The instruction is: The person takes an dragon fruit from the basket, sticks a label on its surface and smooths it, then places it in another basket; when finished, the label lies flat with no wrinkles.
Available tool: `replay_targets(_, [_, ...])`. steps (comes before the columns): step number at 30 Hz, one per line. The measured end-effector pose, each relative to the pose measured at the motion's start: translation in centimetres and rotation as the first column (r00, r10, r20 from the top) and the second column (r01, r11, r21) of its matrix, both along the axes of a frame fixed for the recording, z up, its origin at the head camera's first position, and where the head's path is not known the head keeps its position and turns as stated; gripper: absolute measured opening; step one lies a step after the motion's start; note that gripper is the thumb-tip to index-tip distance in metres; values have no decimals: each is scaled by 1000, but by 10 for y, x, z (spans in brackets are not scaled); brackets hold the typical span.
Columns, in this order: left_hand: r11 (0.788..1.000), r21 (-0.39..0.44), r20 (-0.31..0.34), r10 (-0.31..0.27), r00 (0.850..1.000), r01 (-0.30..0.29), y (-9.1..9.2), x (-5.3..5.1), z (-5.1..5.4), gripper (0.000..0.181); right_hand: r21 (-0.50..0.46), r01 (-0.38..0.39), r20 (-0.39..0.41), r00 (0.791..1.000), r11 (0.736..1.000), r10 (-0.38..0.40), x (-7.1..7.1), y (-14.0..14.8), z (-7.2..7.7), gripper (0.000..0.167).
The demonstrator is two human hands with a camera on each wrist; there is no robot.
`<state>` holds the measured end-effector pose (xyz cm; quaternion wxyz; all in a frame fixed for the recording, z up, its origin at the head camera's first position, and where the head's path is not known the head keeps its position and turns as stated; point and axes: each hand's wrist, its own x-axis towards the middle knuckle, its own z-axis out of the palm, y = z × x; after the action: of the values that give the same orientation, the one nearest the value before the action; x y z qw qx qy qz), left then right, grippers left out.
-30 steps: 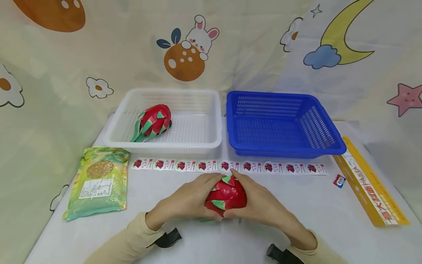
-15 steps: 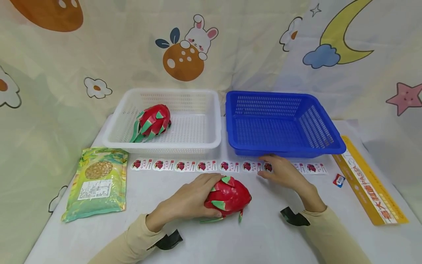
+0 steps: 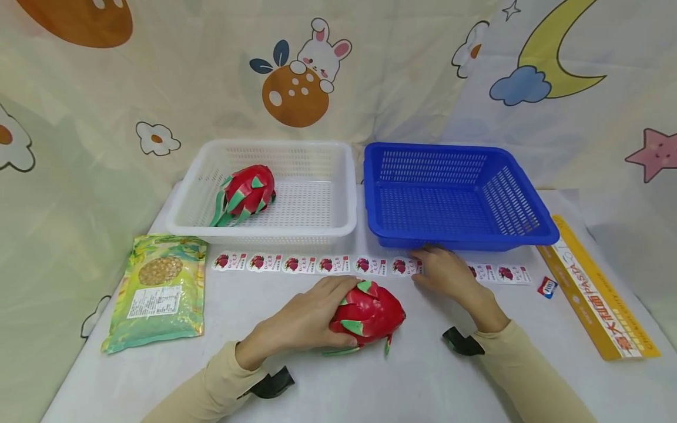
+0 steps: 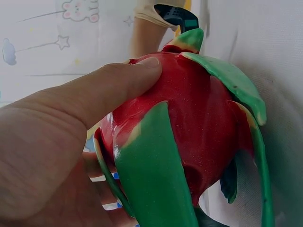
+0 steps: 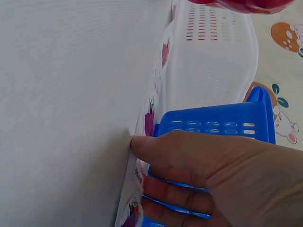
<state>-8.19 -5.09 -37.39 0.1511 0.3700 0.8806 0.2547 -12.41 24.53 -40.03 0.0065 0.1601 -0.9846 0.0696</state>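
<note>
On the white table lies a red dragon fruit with green scales [image 3: 370, 311]; my left hand [image 3: 304, 320] grips its left side. The left wrist view shows the thumb across the top of the fruit [image 4: 189, 109] and fingers round its far side. A strip of dragon fruit stickers [image 3: 293, 264] runs in front of the baskets. My right hand [image 3: 449, 279] is on the strip's right part, covering some stickers, just before the blue basket [image 3: 460, 242]. In the right wrist view, the right thumb touches the strip's edge and the fingers lie along it; whether they pinch it is unclear.
A white basket [image 3: 264, 232] at the back left holds another dragon fruit [image 3: 248, 191]. A green-yellow bag [image 3: 156, 294] lies at the left. At the right are a small red-blue packet [image 3: 547, 287] and a long yellow box [image 3: 605, 288].
My right hand has let go of the fruit and moved right and forward to the sticker strip, shifting slightly left lately. The strip's right end has moved slightly. My left hand stays on the fruit.
</note>
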Motion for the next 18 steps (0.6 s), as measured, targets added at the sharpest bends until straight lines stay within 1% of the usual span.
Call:
replay_targets(3, [1000, -4, -4, 0, 1000, 0, 0, 0, 0, 91, -9, 3, 25, 1000, 1000, -3, 1, -1, 3, 39])
replay_targets(6, [1000, -9, 3, -3, 1000, 3, 0, -1, 1, 91, -50, 4, 45, 999, 999, -2, 4, 0, 5, 34])
replay_targets(8, [1000, -12, 22, -3, 1000, 3, 0, -2, 2, 91, -89, 5, 64, 998, 996, 1, 5, 1, 6, 29])
replay_targets(10, [1000, -9, 55, 3, 998, -3, 0, -4, 5, 91, -133, -6, 84, 996, 991, 18, 5, 2, 8, 24])
replay_targets(13, [1000, 13, 78, 16, 997, -17, 0, -10, 12, 87, -181, -21, 122, 992, 983, 43, 6, 4, 12, 16])
replay_targets(15, [999, 48, 83, 13, 996, -17, 2, -16, 19, 80, -205, -38, 133, 989, 978, 66, 7, 5, 16, 13])
replay_targets(18, [994, 110, 70, -28, 997, 20, 12, -29, 27, 64, -223, -68, 120, 988, 973, 97, 9, 7, 22, 10])
